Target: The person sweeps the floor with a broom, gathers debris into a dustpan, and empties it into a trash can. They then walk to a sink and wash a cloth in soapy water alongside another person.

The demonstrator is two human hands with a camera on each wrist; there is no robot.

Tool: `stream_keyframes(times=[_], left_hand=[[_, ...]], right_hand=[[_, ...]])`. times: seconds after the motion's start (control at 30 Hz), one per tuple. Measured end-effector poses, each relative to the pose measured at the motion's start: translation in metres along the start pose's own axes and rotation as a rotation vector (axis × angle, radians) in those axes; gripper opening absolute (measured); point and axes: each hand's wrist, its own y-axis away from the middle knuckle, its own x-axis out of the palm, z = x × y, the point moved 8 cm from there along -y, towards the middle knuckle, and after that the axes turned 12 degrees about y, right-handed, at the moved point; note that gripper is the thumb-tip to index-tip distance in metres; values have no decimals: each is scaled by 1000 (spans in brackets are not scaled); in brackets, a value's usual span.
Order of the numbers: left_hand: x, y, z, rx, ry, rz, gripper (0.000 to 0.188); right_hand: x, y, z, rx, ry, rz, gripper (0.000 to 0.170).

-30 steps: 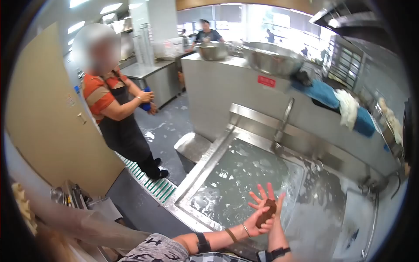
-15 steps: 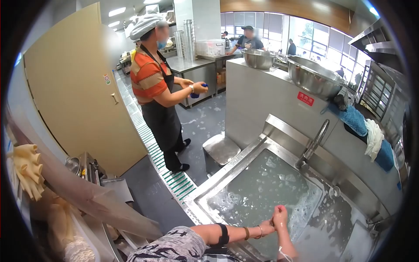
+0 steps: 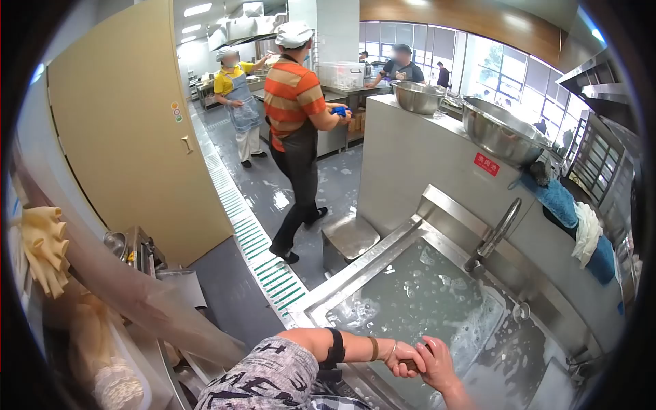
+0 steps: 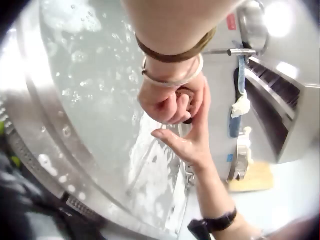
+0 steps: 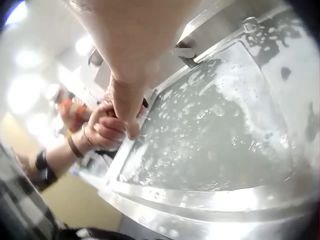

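Note:
My left hand [image 3: 402, 358], with a bracelet at the wrist, grips a brown rough-looking pad [image 3: 411, 365] against my right hand [image 3: 439, 361]. In the left wrist view, part of the brown pad [image 4: 186, 94] shows between the curled left fingers [image 4: 172, 111]. The right hand [image 4: 191, 145] is wet there, its thumb held out and its palm beside the left fist. From the right wrist, the left hand [image 5: 107, 127] is seen wrapped close by the right thumb [image 5: 132, 129]. Both hands are above the sink [image 3: 316, 316], which holds cloudy, bubbly water [image 3: 403, 301].
A faucet [image 3: 497, 229] rises at the sink's back edge. Metal bowls [image 3: 502, 130] and cloths [image 3: 584, 219] lie along the ledge beyond. A person in an orange striped shirt [image 3: 290, 96] walks left of the sink, beside a lidded steel bin [image 3: 350, 238] and a floor drain [image 3: 263, 273].
The right hand's spread fingers have drawn in, and the left hand with the pad has shifted around it. The striped-shirt person has turned and stepped away; another person in yellow has come into view.

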Motion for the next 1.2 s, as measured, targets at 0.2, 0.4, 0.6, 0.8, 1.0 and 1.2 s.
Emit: stream_keyframes(times=[0.2, 0.4, 0.6, 0.8, 1.0, 1.2], left_hand=[[-22, -14, -14, -19, -280, -205, 15], [-34, -13, -71, 560, -1120, -671, 15], [-8, 12, -79, 402, -1625, -987, 32], [4, 14, -80, 516, -1921, -939, 31], [11, 12, -79, 540, -2023, -843, 18], [15, 40, -79, 813, -2023, -993, 22]], right_hand=[[56, 13, -22, 96, 30, 358, 41], [71, 18, -43, 418, 21, 550, 36], [82, 29, -59, 718, -193, 386, 29], [96, 35, -59, 817, -301, 340, 20], [100, 54, -50, 1164, -898, 329, 7], [121, 51, -31, 1179, -1663, 216, 16]])
